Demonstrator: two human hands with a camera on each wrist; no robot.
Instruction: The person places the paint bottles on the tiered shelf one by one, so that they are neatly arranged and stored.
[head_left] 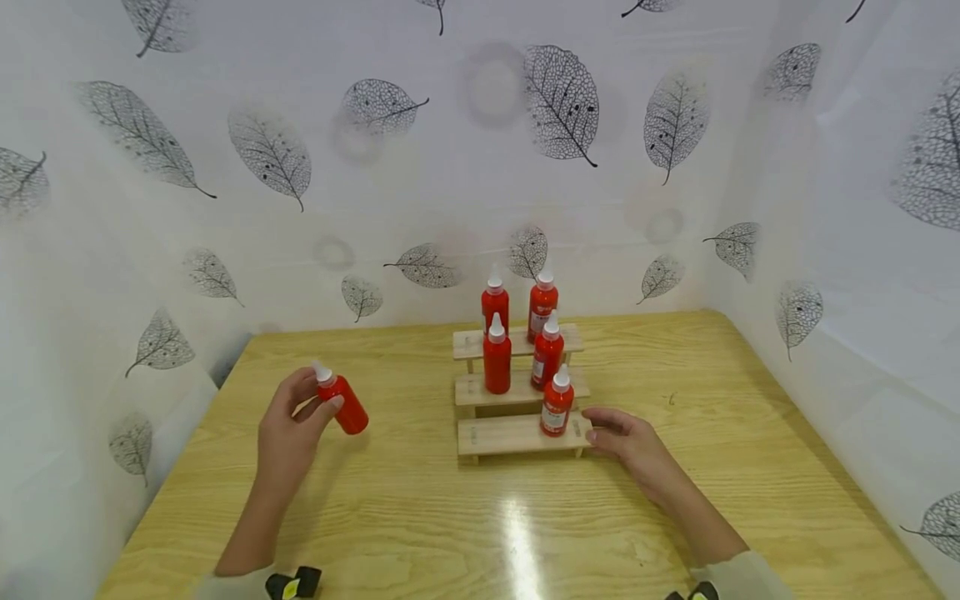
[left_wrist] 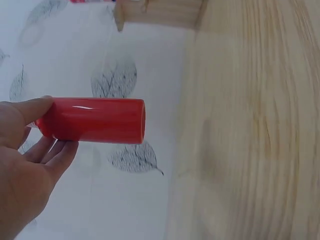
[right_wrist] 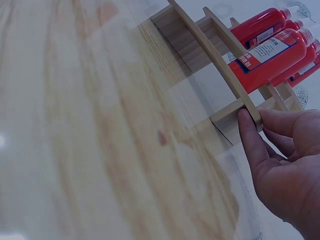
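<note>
My left hand [head_left: 292,421] grips a red squeeze bottle [head_left: 346,407] with a white nozzle cap, held tilted above the table on the left. In the left wrist view the fingers are around the capped end, and the bottle's base [left_wrist: 135,121] points away from the hand. At the right end of the lowest step of a three-step wooden rack [head_left: 498,435], my right hand [head_left: 633,446] pinches the board's edge between thumb and fingers. One labelled red bottle [head_left: 556,408] stands upright on that step, close to the right hand.
Two red bottles, one being a front-left bottle [head_left: 497,362], stand on the middle step, and two more, including a rear-right bottle [head_left: 543,308], on the top step. A leaf-patterned white sheet [head_left: 465,192] encloses the wooden table [head_left: 405,517] at the back and sides.
</note>
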